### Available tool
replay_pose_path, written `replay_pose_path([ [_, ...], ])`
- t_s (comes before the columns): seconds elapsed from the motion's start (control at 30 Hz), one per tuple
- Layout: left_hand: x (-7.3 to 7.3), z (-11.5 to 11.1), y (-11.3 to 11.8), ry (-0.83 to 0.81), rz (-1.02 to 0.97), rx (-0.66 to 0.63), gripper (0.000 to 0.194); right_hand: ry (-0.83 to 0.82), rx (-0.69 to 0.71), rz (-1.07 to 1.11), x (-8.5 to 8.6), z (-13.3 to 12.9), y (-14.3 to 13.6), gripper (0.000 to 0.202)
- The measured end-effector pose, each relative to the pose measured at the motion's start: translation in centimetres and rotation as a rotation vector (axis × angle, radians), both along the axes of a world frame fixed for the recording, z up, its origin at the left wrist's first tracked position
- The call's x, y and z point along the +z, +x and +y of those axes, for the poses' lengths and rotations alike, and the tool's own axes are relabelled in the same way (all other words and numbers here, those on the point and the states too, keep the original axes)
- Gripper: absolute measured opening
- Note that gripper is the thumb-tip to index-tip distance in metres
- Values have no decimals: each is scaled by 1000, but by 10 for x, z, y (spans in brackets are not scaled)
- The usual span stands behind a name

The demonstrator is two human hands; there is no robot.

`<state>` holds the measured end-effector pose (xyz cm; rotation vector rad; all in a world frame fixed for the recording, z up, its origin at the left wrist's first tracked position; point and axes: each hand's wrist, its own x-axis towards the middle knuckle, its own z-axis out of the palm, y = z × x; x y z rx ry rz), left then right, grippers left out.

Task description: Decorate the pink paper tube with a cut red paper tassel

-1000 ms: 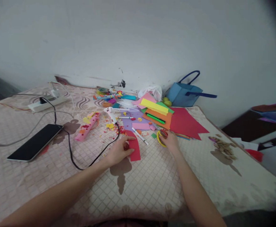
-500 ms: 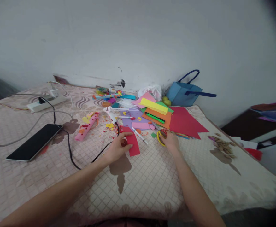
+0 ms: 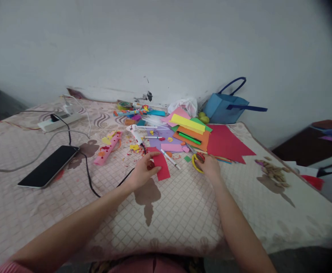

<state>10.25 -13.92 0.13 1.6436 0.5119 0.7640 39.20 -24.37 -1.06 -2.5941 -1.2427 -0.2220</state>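
My left hand [image 3: 143, 170] is on the left edge of a red paper strip [image 3: 162, 170], thumb and fingertips curled onto it; its underside is hidden. My right hand [image 3: 210, 167] has its fingers closed around the yellow and red handles of scissors [image 3: 195, 163], whose blades point away toward the paper pile. Between the hands lies a white marker [image 3: 170, 159]. A white hot glue gun [image 3: 135, 133] rests just beyond my left hand. A small green paper piece [image 3: 187, 159] sits left of the scissors.
Coloured paper sheets [image 3: 225, 142], a green pen [image 3: 189, 138] and scraps lie ahead. A decorated pink tube [image 3: 108, 149], a black phone [image 3: 50, 165] and cables are left, near a power strip [image 3: 60, 122]. A blue bag [image 3: 221, 108] stands behind; a brown pile [image 3: 274, 172] lies right.
The whole view has shifted slightly, with the table's things a little higher and farther right. Both hands stay at the same things, the red paper strip and the scissors.
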Motion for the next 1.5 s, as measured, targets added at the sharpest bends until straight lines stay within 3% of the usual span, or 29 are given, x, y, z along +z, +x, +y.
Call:
replay_pose_path([
  [0.2, 3, 0, 0, -30, -31, -27, 49, 107, 26, 93, 1, -3, -3, 32],
  [0.37, 4, -3, 0, -100, -66, -80, 48, 311, 84, 238, 11, -4, -12, 27],
  [0.47, 3, -3, 0, -87, -63, -71, 49, 427, 219, 415, 18, 0, -34, 26],
  [0.63, 1, -4, 0, -60, -54, -63, 50, 403, 602, 901, 16, 10, -96, 30],
  [0.77, -1, -5, 1, -78, -61, -71, 51, 488, 704, 1114, 13, 13, -125, 29],
  [1.2, -6, -5, 4, -127, -116, 16, 25, 585, 715, 1256, 11, 14, -127, 18],
  [1.37, -8, -4, 6, -213, -160, 28, 32, 604, 612, 1402, 7, 16, -131, 29],
  [1.5, -6, -5, 6, -270, -215, 29, 57, 612, 516, 1547, 4, 16, -136, 34],
])
